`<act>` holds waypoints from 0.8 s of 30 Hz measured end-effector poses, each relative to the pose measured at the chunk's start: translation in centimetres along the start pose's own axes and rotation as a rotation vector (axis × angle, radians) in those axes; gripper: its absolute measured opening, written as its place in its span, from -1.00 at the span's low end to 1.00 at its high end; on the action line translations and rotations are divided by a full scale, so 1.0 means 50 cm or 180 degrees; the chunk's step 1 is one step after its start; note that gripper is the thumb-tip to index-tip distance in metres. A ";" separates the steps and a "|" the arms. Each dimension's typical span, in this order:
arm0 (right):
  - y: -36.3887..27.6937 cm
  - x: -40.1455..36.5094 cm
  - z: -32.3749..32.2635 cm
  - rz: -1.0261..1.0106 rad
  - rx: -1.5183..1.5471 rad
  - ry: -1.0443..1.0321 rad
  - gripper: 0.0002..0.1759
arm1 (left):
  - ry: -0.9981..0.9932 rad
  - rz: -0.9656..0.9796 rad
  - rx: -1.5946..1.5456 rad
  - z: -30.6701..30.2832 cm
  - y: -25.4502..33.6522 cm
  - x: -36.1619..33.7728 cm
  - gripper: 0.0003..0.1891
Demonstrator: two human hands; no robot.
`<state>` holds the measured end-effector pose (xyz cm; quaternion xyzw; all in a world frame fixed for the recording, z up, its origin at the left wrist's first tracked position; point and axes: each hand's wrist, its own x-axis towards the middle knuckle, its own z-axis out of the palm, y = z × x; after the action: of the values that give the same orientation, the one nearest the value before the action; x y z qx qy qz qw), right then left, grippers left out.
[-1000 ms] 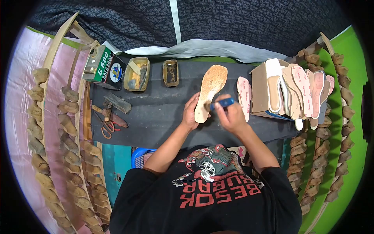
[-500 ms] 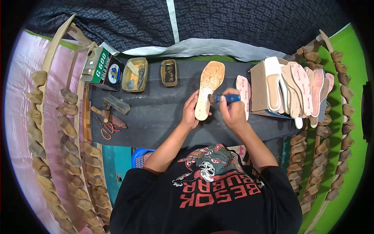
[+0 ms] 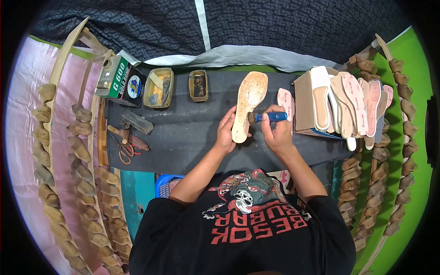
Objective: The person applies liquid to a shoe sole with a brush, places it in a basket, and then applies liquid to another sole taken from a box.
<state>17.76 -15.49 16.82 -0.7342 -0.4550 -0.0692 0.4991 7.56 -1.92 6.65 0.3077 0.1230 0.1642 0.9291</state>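
Observation:
A tan, speckled shoe insole (image 3: 252,91) is held over the dark table by my left hand (image 3: 227,132), which grips it near the narrow heel end. The wide toe end points away from me. My right hand (image 3: 278,134) is closed around the blue handle of a brush (image 3: 273,116). The brush's dark tip touches the right edge of the insole around its middle. Just behind my right hand, pink printed insoles (image 3: 285,98) lie on the table, partly covered by the hand.
A cardboard box (image 3: 304,101) with many insoles (image 3: 355,101) stands at right. On the left are a glue can (image 3: 120,80), two yellowish trays (image 3: 159,104) (image 3: 199,98), a dark block (image 3: 137,122), a hammer (image 3: 120,133) and scissors (image 3: 124,151). Racks of wooden shoe lasts (image 3: 79,149) flank both sides.
The insole has tilted slightly and its heel end has shifted a little to the right. The brush has moved slightly right with my right hand, staying against the insole.

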 end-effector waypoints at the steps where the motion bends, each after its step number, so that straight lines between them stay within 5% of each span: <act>1: 0.001 -0.004 -0.001 0.0038 -0.0008 -0.0078 -0.83 | 0.0006 -0.0009 0.0023 0.002 0.001 -0.001 -0.48; 9: -0.022 -0.048 0.007 -0.0424 0.0372 -0.0666 -0.77 | -0.0018 -0.0063 0.0016 -0.022 -0.003 0.013 -0.42; 14: 0.014 -0.026 -0.002 0.0212 0.0392 -0.0485 -0.75 | -0.0241 -0.0305 -0.0063 -0.004 0.001 0.000 -0.33; 21: -0.012 -0.051 0.017 -0.0415 0.0572 -0.1140 -0.75 | -0.0144 -0.0122 -0.0328 -0.010 -0.004 0.001 -0.26; 24: -0.007 -0.037 0.012 -0.0329 0.0411 -0.0886 -0.75 | -0.0162 -0.0302 -0.0267 -0.027 0.004 -0.010 -0.24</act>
<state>16.20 -16.07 15.74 -0.6787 -0.5605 0.0371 0.4732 6.63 -1.24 5.77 0.2663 0.1068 0.1171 0.9508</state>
